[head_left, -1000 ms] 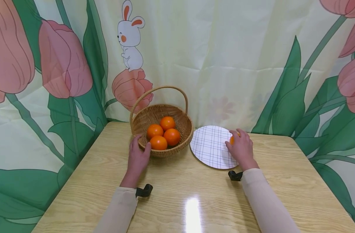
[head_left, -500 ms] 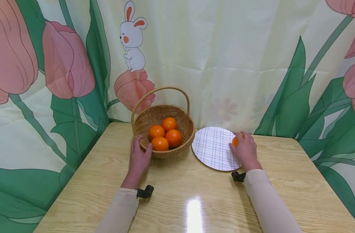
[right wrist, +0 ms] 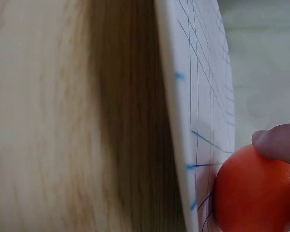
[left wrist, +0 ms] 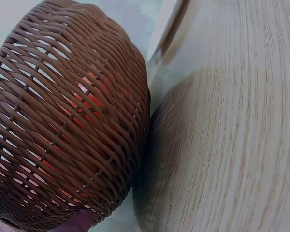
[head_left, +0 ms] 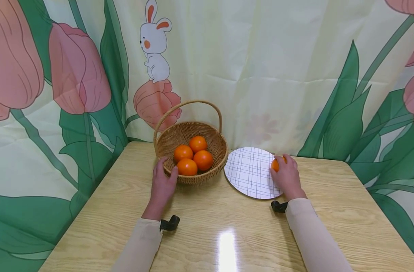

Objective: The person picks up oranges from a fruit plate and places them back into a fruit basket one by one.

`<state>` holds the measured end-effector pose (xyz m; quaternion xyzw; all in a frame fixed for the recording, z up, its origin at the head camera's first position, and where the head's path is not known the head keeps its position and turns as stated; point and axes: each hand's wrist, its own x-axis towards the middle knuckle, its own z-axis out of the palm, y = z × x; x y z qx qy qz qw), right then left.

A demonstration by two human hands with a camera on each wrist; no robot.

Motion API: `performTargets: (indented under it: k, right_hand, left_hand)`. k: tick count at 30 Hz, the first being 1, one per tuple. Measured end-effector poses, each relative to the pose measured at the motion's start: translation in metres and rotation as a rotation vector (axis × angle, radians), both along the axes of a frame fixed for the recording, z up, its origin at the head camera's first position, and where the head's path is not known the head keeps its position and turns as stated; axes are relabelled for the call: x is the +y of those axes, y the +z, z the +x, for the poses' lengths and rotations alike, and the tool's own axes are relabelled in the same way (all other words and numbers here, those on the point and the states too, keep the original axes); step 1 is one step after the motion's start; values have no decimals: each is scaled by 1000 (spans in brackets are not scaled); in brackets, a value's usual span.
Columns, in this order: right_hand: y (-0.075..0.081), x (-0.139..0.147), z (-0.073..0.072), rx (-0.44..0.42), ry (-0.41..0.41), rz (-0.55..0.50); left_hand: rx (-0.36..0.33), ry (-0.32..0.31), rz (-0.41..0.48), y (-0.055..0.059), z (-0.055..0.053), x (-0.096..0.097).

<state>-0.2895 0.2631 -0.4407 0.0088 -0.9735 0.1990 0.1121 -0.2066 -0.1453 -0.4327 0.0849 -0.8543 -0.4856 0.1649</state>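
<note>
On the left in the head view, a wicker basket (head_left: 166,145) holds several shiny round oranges (head_left: 187,167). My left hand (head_left: 163,185) grips its front left rim; a fingertip shows low on the weave (left wrist: 87,121) in the left wrist view. Farther right lies a round white plate (head_left: 247,172) with a blue grid pattern. At the plate's right side my right hand (head_left: 287,175) holds a single orange (head_left: 275,165) from above. The right wrist view has a digit on top of that orange (right wrist: 253,193), which touches the plate (right wrist: 208,96).
Both items stand on a light wooden table (head_left: 207,211), close to its back edge. A curtain (head_left: 261,75) printed with tulips and a rabbit hangs right behind. The basket's tall arched handle (head_left: 196,101) rises above the oranges. Basket and plate nearly touch.
My right hand has shifted slightly rightward on the plate with the orange. The left hand stays on the basket rim. The head view itself has moved a little.
</note>
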Motion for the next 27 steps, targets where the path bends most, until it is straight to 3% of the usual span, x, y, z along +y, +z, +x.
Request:
performTargets:
  k: [27]
  right_hand:
    - [25,-42,13,106,82,-60]
  left_hand:
    - [6,-5,11,3,2,5]
